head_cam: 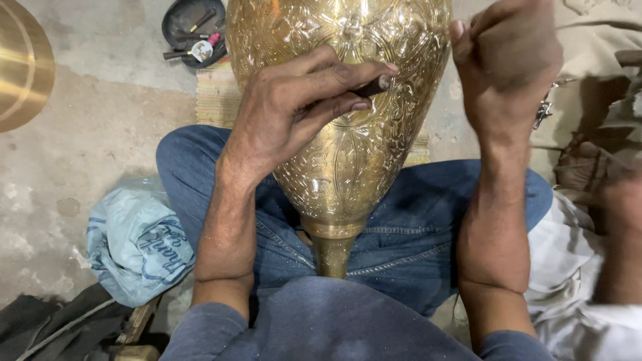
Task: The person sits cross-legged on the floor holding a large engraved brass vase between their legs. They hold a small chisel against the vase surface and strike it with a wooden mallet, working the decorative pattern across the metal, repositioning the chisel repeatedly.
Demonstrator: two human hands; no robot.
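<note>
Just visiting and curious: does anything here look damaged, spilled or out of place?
Nothing stands out. The engraved brass vase lies across the person's lap, apparently undamaged; the left hand holds a thin dark tool against it, and the right hand is raised, closed.

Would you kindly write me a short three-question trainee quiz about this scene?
1. True or false: the left hand holds a thin dark tool against the brass vase.
2. Where does the vase rest? A) on a table B) across the person's lap C) in a box
3. Fill in: the right hand is raised beside the ____.

Key: 1 true; 2 B; 3 vase.
</note>
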